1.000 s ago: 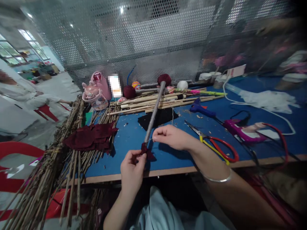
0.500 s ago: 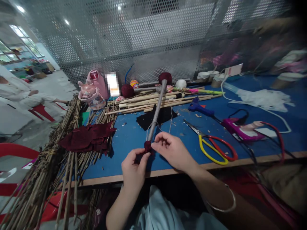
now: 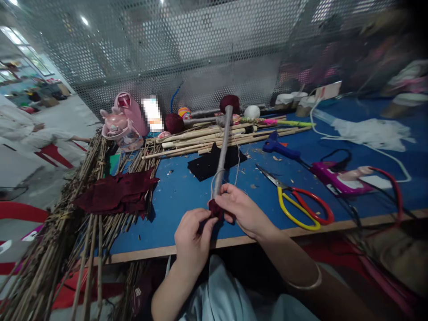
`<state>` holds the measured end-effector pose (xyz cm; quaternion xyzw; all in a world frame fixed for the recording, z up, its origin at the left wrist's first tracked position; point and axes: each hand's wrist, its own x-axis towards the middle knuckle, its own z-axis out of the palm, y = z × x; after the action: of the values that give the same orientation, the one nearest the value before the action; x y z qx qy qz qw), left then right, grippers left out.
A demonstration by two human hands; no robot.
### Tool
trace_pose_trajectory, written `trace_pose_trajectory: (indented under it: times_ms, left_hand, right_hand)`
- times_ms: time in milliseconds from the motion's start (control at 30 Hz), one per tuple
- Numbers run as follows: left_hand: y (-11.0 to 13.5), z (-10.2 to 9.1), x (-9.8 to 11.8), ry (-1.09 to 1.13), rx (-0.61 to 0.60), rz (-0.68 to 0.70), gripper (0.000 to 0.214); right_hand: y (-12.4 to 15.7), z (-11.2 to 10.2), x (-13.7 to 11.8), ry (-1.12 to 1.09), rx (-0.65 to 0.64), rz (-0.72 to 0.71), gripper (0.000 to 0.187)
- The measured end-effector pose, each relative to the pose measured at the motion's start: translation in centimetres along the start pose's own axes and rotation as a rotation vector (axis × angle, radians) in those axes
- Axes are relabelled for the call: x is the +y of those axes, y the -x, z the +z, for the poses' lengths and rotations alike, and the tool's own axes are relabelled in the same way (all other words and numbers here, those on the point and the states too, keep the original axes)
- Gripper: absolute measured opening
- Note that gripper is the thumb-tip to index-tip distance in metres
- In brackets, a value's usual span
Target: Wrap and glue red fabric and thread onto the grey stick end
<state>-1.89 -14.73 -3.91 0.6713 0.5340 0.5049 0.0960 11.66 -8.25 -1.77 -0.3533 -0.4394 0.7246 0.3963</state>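
A grey wrapped stick point(image 3: 224, 149) slants away from me, its far end by a dark red yarn ball point(image 3: 229, 103). Around its near end sits a small bunched dark red cloth point(image 3: 214, 207). My left hand point(image 3: 193, 238) pinches the lower side of this cloth between thumb and fingers. From the right, my right hand point(image 3: 242, 209) closes thumb and fingers on the cloth where it meets the stick; its fingertips are partly hidden. A thin pale thread point(image 3: 238, 165) loops loosely beside the stick. Under the stick lies black cloth point(image 3: 203, 166).
Scissors point(image 3: 296, 200) and a blue glue gun point(image 3: 282, 148) lie to the right, near a purple power strip point(image 3: 337, 178). Dark red cloth pieces point(image 3: 117, 191) rest on bundled twigs point(image 3: 72, 209) at left. Bare sticks point(image 3: 200, 139) lie behind, before a perforated metal screen point(image 3: 200, 49).
My right hand has come down onto the cloth at the stick's end and closed there. My left hand, still pinching the cloth, has shifted slightly right with the stick's near end.
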Motion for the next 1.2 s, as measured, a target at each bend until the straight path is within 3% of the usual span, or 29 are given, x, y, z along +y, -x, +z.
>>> trace_pose_trajectory:
  times_ms: [100,167,300,367,467,667,800,933,1133,1200]
  left_hand:
    - [-0.1,-0.5,0.7,-0.007,0.062,-0.073,0.012]
    - [0.0,-1.0,1.3,0.052,0.018,-0.193,0.017]
    - [0.0,-1.4,2.2,0.409,-0.308,-0.662,0.035]
    - [-0.4,-1.2,2.4,0.660,-0.403,-0.854,0.040]
    - [-1.3,-0.8,2.5,0.941,-0.399,-1.027,0.038]
    - [-2.3,-0.7,2.6,1.289,-0.349,-1.347,0.016]
    - [-2.5,-0.2,2.7,1.354,-0.319,-1.348,0.017]
    - [-2.6,0.1,2.5,1.192,-0.244,-1.245,0.039]
    - [-1.7,0.8,2.2,0.773,-0.196,-0.885,0.064]
    - [-1.0,0.9,2.4,0.717,-0.143,-0.820,0.065]
  right_hand:
    - [0.1,0.0,-0.4,-0.077,-0.049,-0.012,0.030]
    - [0.0,-0.1,-0.8,-0.132,-0.067,0.008,0.030]
    - [0.0,0.0,-1.1,-0.190,-0.015,0.071,0.027]
    - [0.1,0.2,-1.1,-0.197,0.017,0.081,0.026]
    - [0.3,0.2,-0.9,-0.189,0.050,0.073,0.026]
    - [0.6,-0.3,-1.2,-0.102,0.080,0.059,0.030]
    - [0.8,-0.8,-1.2,-0.042,0.106,0.028,0.031]
    - [0.8,-1.4,-1.2,0.065,0.126,0.049,0.034]
    - [-2.2,-1.8,-1.7,0.149,0.190,-0.009,0.032]
    - [-2.7,-1.8,-1.7,0.105,0.145,-0.011,0.032]
